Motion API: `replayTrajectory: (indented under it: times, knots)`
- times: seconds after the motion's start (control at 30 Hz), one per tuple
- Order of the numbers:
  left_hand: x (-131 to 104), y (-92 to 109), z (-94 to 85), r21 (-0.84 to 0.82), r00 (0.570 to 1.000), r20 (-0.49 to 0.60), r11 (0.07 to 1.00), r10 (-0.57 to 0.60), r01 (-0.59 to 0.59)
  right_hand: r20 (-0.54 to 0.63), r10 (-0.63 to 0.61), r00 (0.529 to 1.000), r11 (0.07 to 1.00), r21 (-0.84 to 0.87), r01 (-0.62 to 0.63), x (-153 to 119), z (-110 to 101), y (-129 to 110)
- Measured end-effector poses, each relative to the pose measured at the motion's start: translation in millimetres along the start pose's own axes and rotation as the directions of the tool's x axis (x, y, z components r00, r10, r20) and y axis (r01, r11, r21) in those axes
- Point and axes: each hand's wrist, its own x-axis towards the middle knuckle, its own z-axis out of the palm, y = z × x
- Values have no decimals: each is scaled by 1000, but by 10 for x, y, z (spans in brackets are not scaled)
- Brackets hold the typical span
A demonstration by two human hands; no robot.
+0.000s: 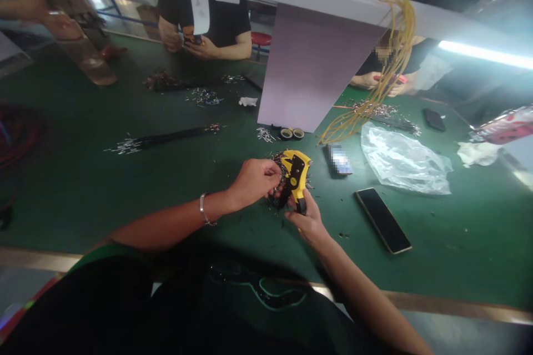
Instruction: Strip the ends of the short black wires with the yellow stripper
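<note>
A yellow and black wire stripper is gripped in my right hand, with its head pointing away from me. My left hand, with a bracelet on its wrist, is closed in a pinch beside the stripper's jaws. What its fingertips hold is too small and hidden to make out. Beneath the tool and both hands lies a pile of small dark wire pieces, partly covered by my fingers. Two small tape rolls stand just beyond the stripper.
A bundle of black wires lies on the green table at left. Right of my hands are a phone, a clear plastic bag and hanging yellow wires. An upright panel stands ahead; co-workers' hands work beyond it.
</note>
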Motion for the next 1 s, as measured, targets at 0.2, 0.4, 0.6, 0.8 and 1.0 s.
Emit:
replayTrajectory:
  times: [0.2,0.4,0.6,0.8,1.0]
  knots:
    - [-28,-23,31,133,994,-9,985,113,-111,12,-26,1000,999,33,26,24,22,-6]
    - [-46,17,58,237,986,46,957,161,-167,10,-86,996,996,-31,87,24,22,-16]
    - [-36,51,69,248,983,80,952,164,-179,4,-136,991,982,-134,135,13,71,-153]
    - [-27,54,74,225,986,70,961,151,-163,-3,-156,988,972,-180,153,8,104,-209]
    - [-17,34,66,202,987,63,966,148,-158,14,-179,984,962,-207,178,1,120,-230]
